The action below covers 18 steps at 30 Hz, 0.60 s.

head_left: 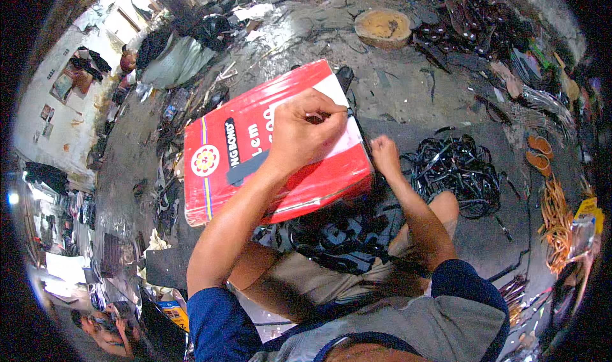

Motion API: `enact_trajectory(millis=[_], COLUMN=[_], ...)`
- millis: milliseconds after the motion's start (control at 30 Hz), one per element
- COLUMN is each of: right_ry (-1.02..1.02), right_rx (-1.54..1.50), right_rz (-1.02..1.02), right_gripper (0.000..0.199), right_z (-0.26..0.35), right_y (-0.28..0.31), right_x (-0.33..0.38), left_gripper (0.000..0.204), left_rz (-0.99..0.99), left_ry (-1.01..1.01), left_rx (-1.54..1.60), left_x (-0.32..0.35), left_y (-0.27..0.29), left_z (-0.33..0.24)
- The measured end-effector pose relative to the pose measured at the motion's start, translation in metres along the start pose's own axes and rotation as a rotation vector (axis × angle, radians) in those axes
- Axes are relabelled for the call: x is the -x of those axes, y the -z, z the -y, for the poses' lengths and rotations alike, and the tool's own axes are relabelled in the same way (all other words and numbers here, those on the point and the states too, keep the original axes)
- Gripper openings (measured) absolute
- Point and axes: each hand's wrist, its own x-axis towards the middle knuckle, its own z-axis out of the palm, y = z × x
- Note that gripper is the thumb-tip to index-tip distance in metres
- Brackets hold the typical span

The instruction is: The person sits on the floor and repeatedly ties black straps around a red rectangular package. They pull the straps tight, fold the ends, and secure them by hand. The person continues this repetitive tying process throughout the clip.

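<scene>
A red cardboard box (287, 199) with a white end panel and a round yellow flower emblem lies tilted across my lap. My left hand (303, 129) rests over its top, thumb and fingers pinched on a thin black strip (358, 125) at the right edge. The strip runs down that edge toward my right hand (386, 157), a closed fist just beside the box; its fingertips are partly hidden. A flat dark grey piece (248, 169) lies on the box under my left forearm. Black strips and cut pieces (344, 238) are heaped in my lap below the box.
On the floor at right is a tangled pile of black strips (456, 171). Beyond it lie brown sandals (539, 153) and a bundle of tan strips (556, 218). A round wooden block (383, 28) stands far ahead. Another person (105, 330) sits at the lower left.
</scene>
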Motion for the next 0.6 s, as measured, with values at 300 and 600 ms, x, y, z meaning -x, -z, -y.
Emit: enact_trajectory(millis=[300,600], right_ry=[-0.137,-0.315], right_rx=[0.546,0.504], right_rz=[0.120,0.152], right_gripper=[0.022,0.027], right_z=[-0.216,-0.129], right_y=[-0.065,0.007], right_x=[0.054,0.058], left_gripper=[0.002,0.015], left_rz=[-0.010,0.079], left_ry=[-0.079,-0.590], left_rx=[0.009,-0.350], left_x=[-0.008,0.001], left_y=[-0.006,0.020], left_z=[-0.001,0.011])
